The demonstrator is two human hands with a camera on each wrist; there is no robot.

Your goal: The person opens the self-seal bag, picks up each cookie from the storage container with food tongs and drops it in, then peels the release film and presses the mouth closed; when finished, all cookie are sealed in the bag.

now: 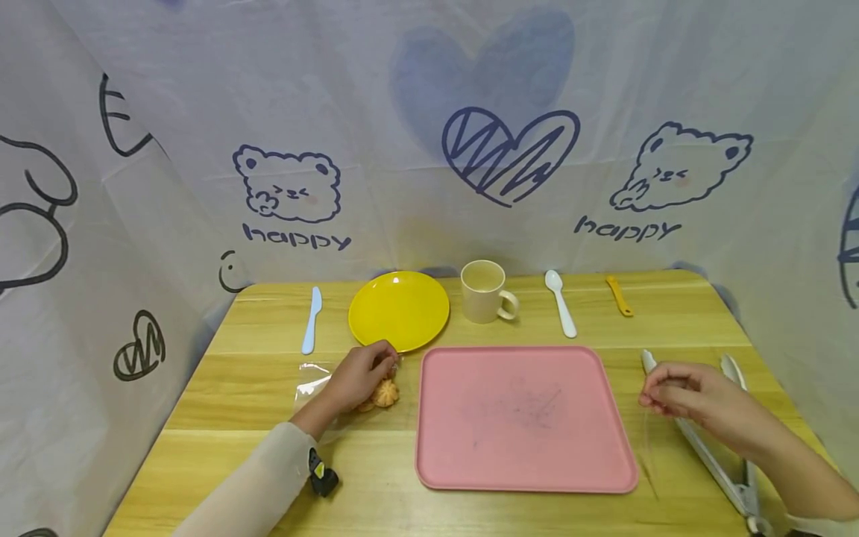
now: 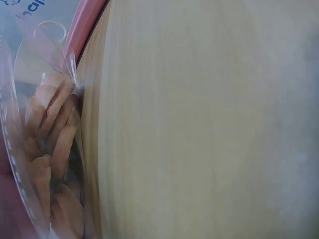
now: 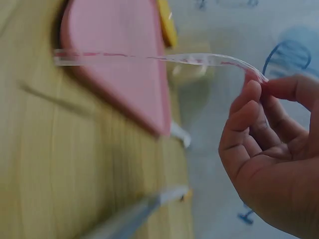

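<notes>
My left hand pinches the edge of a clear plastic bag of cookies on the wooden table, left of the pink tray. Through the film in the left wrist view, several ridged tan cookies lie stacked. On the tray's other side my right hand is raised, pinching one end of a thin clear plastic strip with a red line along it between thumb and fingertips. The rest of this strip hangs down free. Below and behind that hand lie metal tongs, partly hidden by it.
The pink tray lies mid-table. Along the back are a light blue knife, yellow plate, cream mug, white spoon and small yellow-orange utensil. Printed cloth hangs behind and at the sides.
</notes>
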